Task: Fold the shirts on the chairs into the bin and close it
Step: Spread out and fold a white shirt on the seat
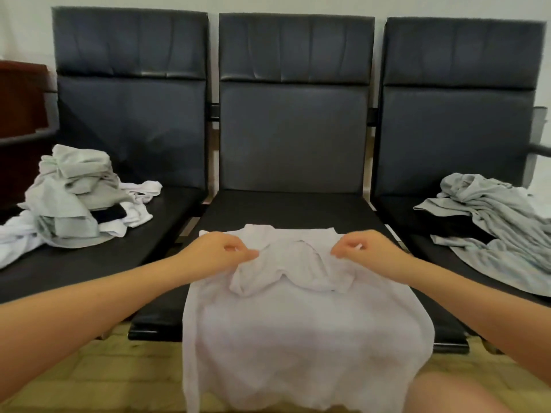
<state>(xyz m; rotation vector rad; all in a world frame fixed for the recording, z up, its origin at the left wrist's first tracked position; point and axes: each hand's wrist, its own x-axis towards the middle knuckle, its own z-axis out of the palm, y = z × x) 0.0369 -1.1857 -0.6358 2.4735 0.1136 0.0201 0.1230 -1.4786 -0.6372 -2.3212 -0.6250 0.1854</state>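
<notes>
Grey shirt point(495, 225) on right chair: cut off by right edge. White garment point(15, 236) at left: cropped by left edge. Dark item point(111, 213) under left pile point(77, 195): mostly hidden. Both forearms leave frame.

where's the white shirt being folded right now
In the head view the white shirt lies on the middle chair, hem hanging off the front, between the left hand and right hand.

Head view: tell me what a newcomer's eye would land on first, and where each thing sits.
First, the white shirt spread on the middle chair, its lower part hanging over the seat's front edge, with the left hand and right hand pinching the fabric near the collar. Next, the heap of grey and white clothes on the left chair, and the crumpled grey shirt on the right chair.
</notes>
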